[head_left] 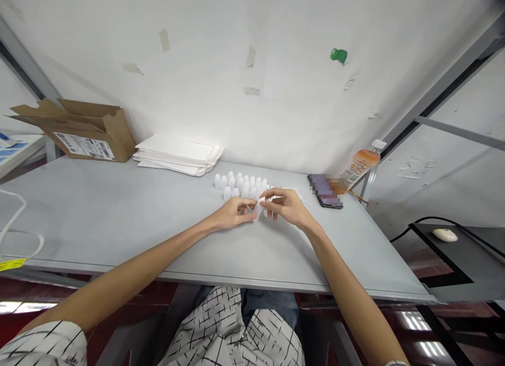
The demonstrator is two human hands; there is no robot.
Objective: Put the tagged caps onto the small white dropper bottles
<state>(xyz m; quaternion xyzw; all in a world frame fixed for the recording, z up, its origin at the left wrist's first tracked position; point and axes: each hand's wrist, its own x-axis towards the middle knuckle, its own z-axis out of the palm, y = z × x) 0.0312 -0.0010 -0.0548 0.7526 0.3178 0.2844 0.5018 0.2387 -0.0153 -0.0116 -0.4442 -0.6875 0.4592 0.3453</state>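
Between my two hands is a small translucent white bottle, tilted above the grey table. My left hand grips its body between thumb and fingers. At its top, the thumb and fingertips of my right hand pinch a white cap. Just behind my hands stand several small white bottles in rows. Part of that group is hidden by my right hand, and another small white piece shows under its fingers.
Behind to the left lie a stack of white envelopes and an open cardboard box. A phone and a bottle of orange drink are at the right. A white cable hangs at the left edge; a mouse sits far right.
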